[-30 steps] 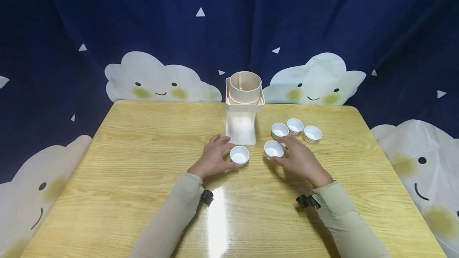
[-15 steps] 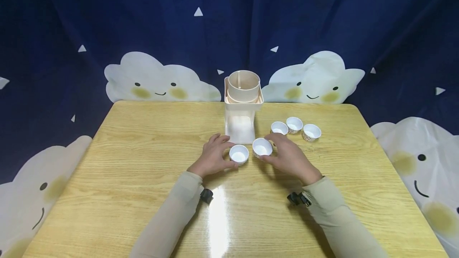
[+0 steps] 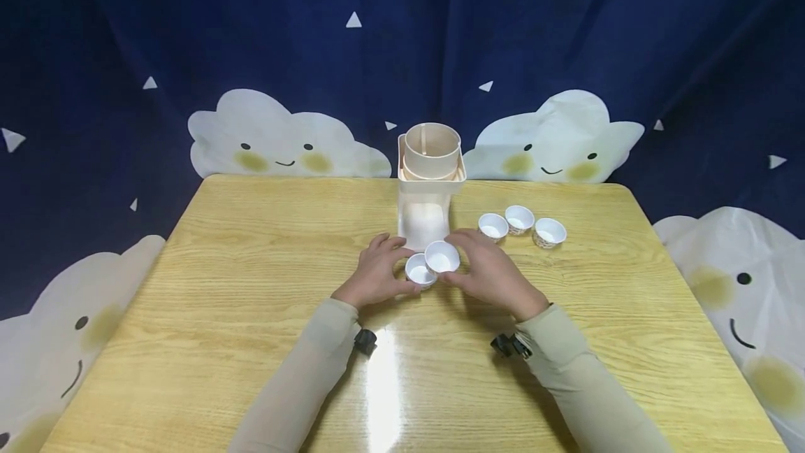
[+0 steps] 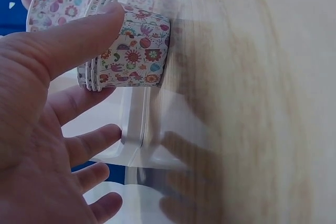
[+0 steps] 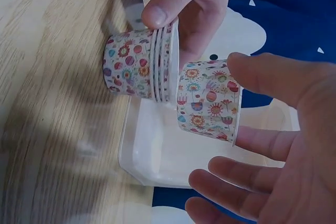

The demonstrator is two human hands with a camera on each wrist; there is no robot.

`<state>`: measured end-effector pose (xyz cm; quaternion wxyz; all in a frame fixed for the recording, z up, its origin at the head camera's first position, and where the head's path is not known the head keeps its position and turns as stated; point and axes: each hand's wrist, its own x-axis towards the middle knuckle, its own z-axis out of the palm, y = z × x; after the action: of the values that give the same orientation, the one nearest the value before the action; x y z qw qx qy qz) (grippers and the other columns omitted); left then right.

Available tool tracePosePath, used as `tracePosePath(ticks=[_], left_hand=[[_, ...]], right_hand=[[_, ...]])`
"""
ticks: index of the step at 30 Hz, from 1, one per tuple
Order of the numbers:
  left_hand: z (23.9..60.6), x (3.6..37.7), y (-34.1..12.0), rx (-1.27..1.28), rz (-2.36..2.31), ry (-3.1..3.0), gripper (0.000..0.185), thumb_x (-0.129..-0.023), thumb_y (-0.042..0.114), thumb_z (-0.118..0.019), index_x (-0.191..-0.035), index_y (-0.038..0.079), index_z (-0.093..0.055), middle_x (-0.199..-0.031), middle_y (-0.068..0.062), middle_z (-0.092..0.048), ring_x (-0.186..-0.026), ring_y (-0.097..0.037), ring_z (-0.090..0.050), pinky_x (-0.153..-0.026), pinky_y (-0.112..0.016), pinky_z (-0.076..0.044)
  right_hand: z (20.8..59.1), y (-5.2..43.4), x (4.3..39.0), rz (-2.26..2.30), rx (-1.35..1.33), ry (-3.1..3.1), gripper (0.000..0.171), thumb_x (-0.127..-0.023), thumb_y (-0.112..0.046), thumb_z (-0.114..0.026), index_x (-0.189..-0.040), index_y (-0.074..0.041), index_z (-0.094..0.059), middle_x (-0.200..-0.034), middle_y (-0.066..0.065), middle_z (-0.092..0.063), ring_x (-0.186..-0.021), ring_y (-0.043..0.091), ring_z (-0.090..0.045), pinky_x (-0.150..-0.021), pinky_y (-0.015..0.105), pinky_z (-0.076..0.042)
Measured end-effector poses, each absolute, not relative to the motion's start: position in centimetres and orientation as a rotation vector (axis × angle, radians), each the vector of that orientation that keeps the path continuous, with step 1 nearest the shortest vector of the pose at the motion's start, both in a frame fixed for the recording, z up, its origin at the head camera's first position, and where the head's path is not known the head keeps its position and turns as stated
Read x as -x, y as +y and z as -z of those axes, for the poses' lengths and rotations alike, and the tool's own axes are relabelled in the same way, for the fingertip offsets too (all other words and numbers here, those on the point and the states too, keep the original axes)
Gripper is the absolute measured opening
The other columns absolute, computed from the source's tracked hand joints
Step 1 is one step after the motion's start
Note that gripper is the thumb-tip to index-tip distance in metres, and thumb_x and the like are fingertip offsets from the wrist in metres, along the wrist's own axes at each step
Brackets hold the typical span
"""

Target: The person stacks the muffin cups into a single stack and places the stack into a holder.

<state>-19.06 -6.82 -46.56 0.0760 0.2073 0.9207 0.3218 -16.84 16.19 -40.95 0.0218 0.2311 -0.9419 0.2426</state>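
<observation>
My left hand [image 3: 376, 272] pinches a short stack of paper cups [image 4: 131, 51] between thumb and index finger; its other fingers are spread. The nested cups have white insides, a colourful flower print and several rims close together, and their base stands on the table. With thumb and index finger, my right hand [image 3: 493, 271] holds a single paper cup [image 5: 207, 100] of the same print by its rim. This cup is raised off the table and tilted. Its base is right at the stack's open mouth, and in the head view it overlaps the stack's right side.
Just beyond the hands stands a cream plastic stand [image 3: 423, 226] with a round open container [image 3: 432, 152] on top. Three more paper cups, a left one [image 3: 493, 226], a rear one [image 3: 519, 219] and a right one [image 3: 550, 232], sit on the wooden table [image 3: 283, 250].
My right hand has carried its paper cup leftward, away from the three other cups and up to the stack. The left hand and the stack have stayed in place.
</observation>
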Motion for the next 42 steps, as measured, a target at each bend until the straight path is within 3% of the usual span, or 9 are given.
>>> tracePosePath(ticks=[18, 33, 42], left_hand=[[46.5, 18.8, -6.7, -0.624, -0.925, 2.774, 0.062, -0.073, 0.039, -0.085, -0.128, 0.016, -0.065, -0.154, -0.014, -0.044, -0.151, -0.041, -0.021, -0.115, -0.067, -0.023], [46.5, 18.8, -6.5, -0.624, -0.923, 2.765, 0.058, -0.074, 0.040, -0.085, -0.124, 0.017, -0.066, -0.154, -0.013, -0.043, -0.151, -0.041, -0.020, -0.116, -0.067, -0.022], [46.4, 19.2, -6.6, -0.635, -0.911, 2.781, 0.061, -0.073, 0.042, -0.085, -0.126, 0.017, -0.065, -0.155, -0.012, -0.043, -0.150, -0.042, -0.022, -0.114, -0.068, -0.024]], right_hand=[[40.4, 14.6, 16.8, -0.688, -0.741, -2.947, 0.061, -0.079, -0.030, -0.082, -0.130, -0.005, -0.059, -0.139, 0.017, -0.057, -0.123, 0.037, -0.059, -0.103, 0.052, -0.049], [41.2, 14.1, 17.1, -0.687, -0.721, -2.975, 0.061, -0.078, -0.029, -0.083, -0.128, -0.005, -0.059, -0.132, 0.011, -0.060, -0.116, 0.028, -0.062, -0.096, 0.046, -0.053], [41.3, 13.9, 17.1, -0.667, -0.734, -2.972, 0.060, -0.079, -0.032, -0.082, -0.127, -0.004, -0.060, -0.133, 0.013, -0.059, -0.117, 0.030, -0.061, -0.097, 0.046, -0.053]])
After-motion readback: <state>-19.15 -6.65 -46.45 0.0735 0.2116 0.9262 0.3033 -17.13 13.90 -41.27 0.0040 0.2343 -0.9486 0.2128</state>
